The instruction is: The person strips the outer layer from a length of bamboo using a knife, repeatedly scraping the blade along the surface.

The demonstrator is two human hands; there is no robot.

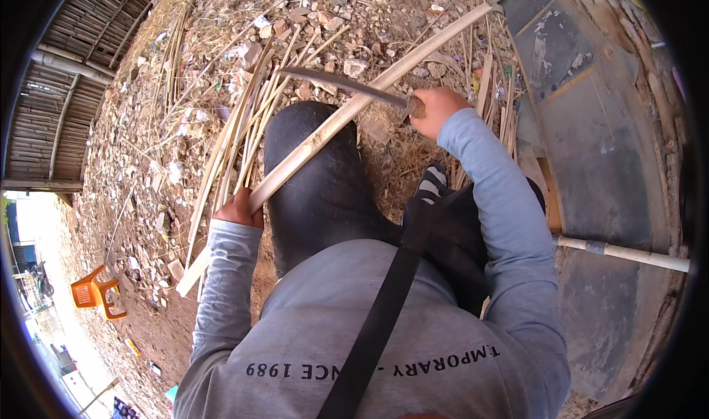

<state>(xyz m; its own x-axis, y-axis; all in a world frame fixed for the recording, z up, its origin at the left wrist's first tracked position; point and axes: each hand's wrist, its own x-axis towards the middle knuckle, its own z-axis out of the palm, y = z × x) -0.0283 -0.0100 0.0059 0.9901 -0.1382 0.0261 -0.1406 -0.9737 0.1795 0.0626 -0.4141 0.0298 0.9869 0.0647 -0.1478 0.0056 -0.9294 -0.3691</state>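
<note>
A long, pale split-bamboo strip [306, 151] runs slantwise across my bent, dark-trousered knee [299, 127]. My left hand [238, 209] is closed around its lower part, and the end sticks out below the fist. In my right hand [440, 111] is the handle of a machete [325, 79], gripped in a fist. The long, slightly curved blade points left and crosses the strip beyond the knee. Whether the edge touches or cuts into the bamboo, I cannot tell.
Several thin bamboo strips [247, 123] lie in a bundle beside my left knee. Stony, littered ground [162, 175] spreads around. An orange plastic chair [90, 293] stands at far left, below a bamboo-slat wall [55, 116]. Dark panels [598, 168] and a pale pole [635, 255] flank my right side.
</note>
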